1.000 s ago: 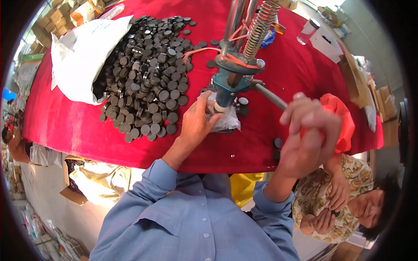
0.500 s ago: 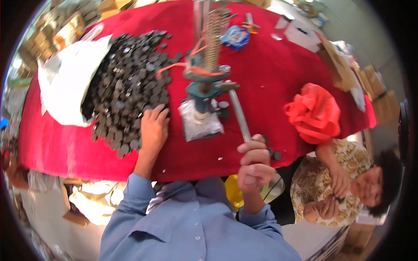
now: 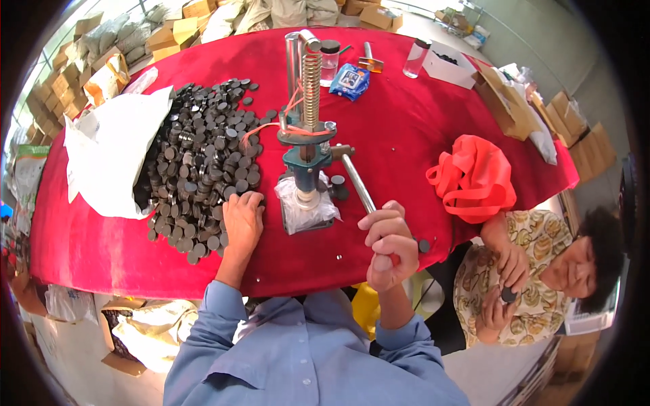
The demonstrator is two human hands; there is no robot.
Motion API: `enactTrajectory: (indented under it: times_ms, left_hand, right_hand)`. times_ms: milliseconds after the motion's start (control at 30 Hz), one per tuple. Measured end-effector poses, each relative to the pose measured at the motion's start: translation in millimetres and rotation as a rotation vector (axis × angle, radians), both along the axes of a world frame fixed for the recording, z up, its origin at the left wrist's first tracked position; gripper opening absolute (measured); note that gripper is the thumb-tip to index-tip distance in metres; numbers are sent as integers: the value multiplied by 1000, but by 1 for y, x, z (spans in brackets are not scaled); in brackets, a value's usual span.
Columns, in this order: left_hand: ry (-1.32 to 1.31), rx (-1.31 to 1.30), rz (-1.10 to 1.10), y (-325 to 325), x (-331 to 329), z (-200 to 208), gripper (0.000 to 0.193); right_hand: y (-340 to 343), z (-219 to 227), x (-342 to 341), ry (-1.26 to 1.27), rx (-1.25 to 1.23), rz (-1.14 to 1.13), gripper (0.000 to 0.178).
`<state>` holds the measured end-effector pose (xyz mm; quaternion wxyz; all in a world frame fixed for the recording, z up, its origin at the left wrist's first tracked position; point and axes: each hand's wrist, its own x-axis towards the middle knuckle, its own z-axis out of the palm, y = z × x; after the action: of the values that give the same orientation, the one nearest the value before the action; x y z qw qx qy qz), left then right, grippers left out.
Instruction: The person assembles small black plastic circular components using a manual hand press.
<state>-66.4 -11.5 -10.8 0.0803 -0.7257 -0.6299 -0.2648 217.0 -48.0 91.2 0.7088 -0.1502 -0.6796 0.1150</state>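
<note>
My left hand (image 3: 242,222) is left of centre in the frame, its fingers bent and drawn near one another at the lower right edge of a heap of black discs (image 3: 203,162); I cannot tell whether I have one pinched. The heap fills the left part of the frame, spread beside a white sack (image 3: 112,155).

My right hand (image 3: 391,247), right of centre and lower down, is clamped around the end of a metal lever (image 3: 358,183). The lever slants up and left to a green hand press (image 3: 306,159), upright at the centre of the frame with a spring (image 3: 311,95) at its top and an orange cord (image 3: 261,128) tied to it. Clear plastic (image 3: 292,210) lies crumpled around its foot.

Everything stands on a red cloth (image 3: 393,135). Right of centre sits a bright red bag (image 3: 477,183); at the lower right, a person in a patterned shirt (image 3: 555,237) holds a black disc (image 3: 508,294) in both hands.
</note>
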Motion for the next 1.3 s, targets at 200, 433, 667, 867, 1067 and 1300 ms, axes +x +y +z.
enactTrajectory:
  times_ms: [200,433,667,867,1067,1300]
  left_hand:
    - [-83,61,-7,-2,-3,-3,28]
    - [-539,-54,-14,-8,43,24,44]
    - [-525,-25,-116,14,77,20,59]
    - [-567,42,-139,10,60,17,56]
    - [-197,107,-103,-29,-2,26,28]
    - [-57,-57,-120,-88,-12,16,39]
  right_hand:
    - [36,61,-6,28,-90,111,8]
    - [94,120,-15,22,-350,158,12]
    - [106,133,-18,-29,-419,184,19]
    - [69,102,-14,4,-289,59,9]
    - [12,16,3,-69,-48,109,15]
    - [-7,-22,-4,8,-63,-11,20]
